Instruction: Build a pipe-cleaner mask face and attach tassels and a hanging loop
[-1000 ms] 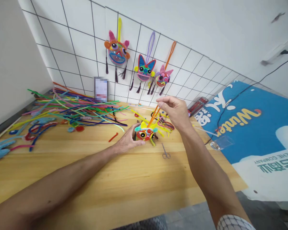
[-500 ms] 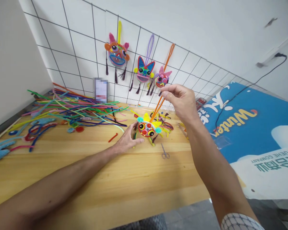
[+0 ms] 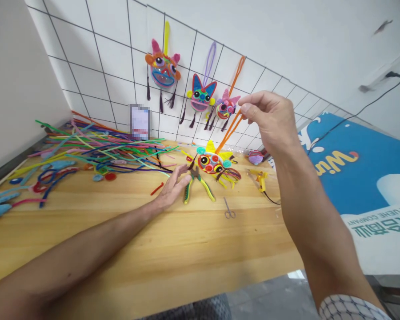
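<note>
My right hand [image 3: 270, 118] is closed, pinching the top of an orange pipe-cleaner loop [image 3: 229, 132]. From this loop hangs a colourful mask ornament [image 3: 212, 163] with yellow horns, teal ears, big black eyes and dark tassels, tilted above the table. My left hand [image 3: 173, 187] is beside its left tassel [image 3: 192, 163], fingers stretched and thumb apart; whether they touch the tassel I cannot tell. Just right of that hand, green-and-yellow-handled pliers [image 3: 206, 189] lie spread on the wood, partly behind the ornament. Small scissors [image 3: 229, 209] rest nearer to me.
Three similar ornaments, including an orange-eared mask [image 3: 163, 73], hang on a wire grid [image 3: 120, 66]. Many pipe cleaners [image 3: 113, 149] are heaped at the back left. A yellow glue gun [image 3: 262, 180] with a black cord lies right. A blue printed board [image 3: 370, 169] stands beyond the table's right side.
My right hand has moved right and up, carrying the ornament by its loop to the right. The pliers and glue gun show more fully. My left thumb has drawn in towards the fingers.
</note>
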Motion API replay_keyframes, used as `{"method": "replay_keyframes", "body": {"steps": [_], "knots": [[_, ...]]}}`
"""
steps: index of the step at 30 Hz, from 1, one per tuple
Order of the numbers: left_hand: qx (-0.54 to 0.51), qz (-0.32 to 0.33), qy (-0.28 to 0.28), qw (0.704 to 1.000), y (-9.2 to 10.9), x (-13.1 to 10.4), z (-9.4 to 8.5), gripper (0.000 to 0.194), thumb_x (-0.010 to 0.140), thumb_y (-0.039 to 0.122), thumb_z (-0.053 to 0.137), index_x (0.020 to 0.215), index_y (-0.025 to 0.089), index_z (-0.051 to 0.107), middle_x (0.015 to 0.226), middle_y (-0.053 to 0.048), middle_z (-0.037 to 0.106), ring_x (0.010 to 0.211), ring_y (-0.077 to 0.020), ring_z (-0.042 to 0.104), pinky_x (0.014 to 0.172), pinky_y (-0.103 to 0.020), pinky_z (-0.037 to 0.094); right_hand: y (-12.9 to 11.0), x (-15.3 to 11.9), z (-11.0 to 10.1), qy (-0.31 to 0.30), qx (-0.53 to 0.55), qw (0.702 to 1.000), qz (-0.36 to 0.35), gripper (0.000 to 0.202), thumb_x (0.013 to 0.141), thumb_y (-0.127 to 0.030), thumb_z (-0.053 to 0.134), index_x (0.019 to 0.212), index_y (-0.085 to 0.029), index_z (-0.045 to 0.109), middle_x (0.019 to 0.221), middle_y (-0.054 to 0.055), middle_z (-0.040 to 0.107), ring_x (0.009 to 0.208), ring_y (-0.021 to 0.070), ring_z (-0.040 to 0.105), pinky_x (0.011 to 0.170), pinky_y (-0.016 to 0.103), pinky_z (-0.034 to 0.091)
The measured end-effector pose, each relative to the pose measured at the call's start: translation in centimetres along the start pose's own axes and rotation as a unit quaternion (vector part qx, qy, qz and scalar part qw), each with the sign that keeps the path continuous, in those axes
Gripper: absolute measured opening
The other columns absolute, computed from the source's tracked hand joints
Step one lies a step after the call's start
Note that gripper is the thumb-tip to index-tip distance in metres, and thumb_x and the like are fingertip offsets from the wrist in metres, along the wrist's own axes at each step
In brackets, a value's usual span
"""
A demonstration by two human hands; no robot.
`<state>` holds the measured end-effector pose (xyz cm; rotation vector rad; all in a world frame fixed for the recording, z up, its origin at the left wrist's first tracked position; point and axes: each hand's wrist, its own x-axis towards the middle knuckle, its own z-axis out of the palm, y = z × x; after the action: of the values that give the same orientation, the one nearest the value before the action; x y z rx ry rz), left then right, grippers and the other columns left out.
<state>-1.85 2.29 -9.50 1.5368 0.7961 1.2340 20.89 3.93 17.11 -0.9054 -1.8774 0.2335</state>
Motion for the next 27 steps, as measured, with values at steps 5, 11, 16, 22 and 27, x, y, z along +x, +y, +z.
{"method": "replay_keyframes", "body": {"steps": [5, 11, 16, 22, 27], "knots": [[0.050, 0.012, 0.012, 0.999, -0.3, 0.2, 0.3, 0.083, 0.082, 0.052, 0.081, 0.149, 0.019, 0.044, 0.153, -0.018, 0.055, 0.145, -0.0330, 0.051, 0.125, -0.053, 0.036, -0.1, -0.7, 0.2, -0.007, 0.001, 1.000, 0.007, 0.020, 0.090, -0.043, 0.080, 0.096, -0.024, 0.077, 0.085, -0.001, 0.074, 0.087, 0.0154, 0.072, 0.076, 0.029, 0.058], [0.062, 0.038, -0.040, 0.997, 0.1, 0.0, 0.5, 0.098, 0.075, 0.044, 0.090, 0.155, 0.019, 0.039, 0.159, -0.018, 0.048, 0.147, -0.0330, 0.048, 0.126, -0.050, 0.036, 0.2, -2.3, 1.4, -0.032, 0.021, 0.999, 0.038, 0.011, 0.090, -0.031, 0.081, 0.093, -0.021, 0.077, 0.087, 0.000, 0.074, 0.085, 0.0154, 0.069, 0.078, 0.031, 0.059], [0.057, 0.038, -0.062, 0.996, 0.4, -0.1, 0.9, 0.095, 0.070, 0.042, 0.092, 0.149, 0.019, 0.045, 0.153, -0.016, 0.053, 0.142, -0.0325, 0.053, 0.124, -0.048, 0.040, -0.3, -3.3, 2.4, -0.054, 0.051, 0.996, 0.057, 0.012, 0.089, -0.030, 0.081, 0.094, -0.020, 0.078, 0.088, 0.000, 0.074, 0.085, 0.0151, 0.069, 0.080, 0.031, 0.058], [0.110, 0.056, -0.060, 0.991, 1.3, -0.3, 0.5, 0.089, 0.075, 0.049, 0.086, 0.147, 0.015, 0.048, 0.149, -0.019, 0.058, 0.139, -0.0382, 0.054, 0.122, -0.053, 0.040, -0.6, -2.2, 1.6, -0.045, 0.085, 0.995, 0.019, 0.020, 0.085, -0.038, 0.087, 0.094, -0.023, 0.078, 0.085, -0.001, 0.073, 0.076, 0.0133, 0.065, 0.072, 0.029, 0.056], [0.043, 0.097, -0.068, 0.992, 1.3, -0.5, -0.1, 0.072, 0.094, 0.061, 0.061, 0.148, 0.015, 0.051, 0.150, -0.019, 0.059, 0.141, -0.0360, 0.055, 0.123, -0.051, 0.040, -1.4, 0.1, -0.6, -0.032, 0.118, 0.992, -0.019, 0.029, 0.075, -0.041, 0.095, 0.091, -0.021, 0.081, 0.072, -0.002, 0.068, 0.061, 0.0091, 0.056, 0.055, 0.026, 0.044]]}}
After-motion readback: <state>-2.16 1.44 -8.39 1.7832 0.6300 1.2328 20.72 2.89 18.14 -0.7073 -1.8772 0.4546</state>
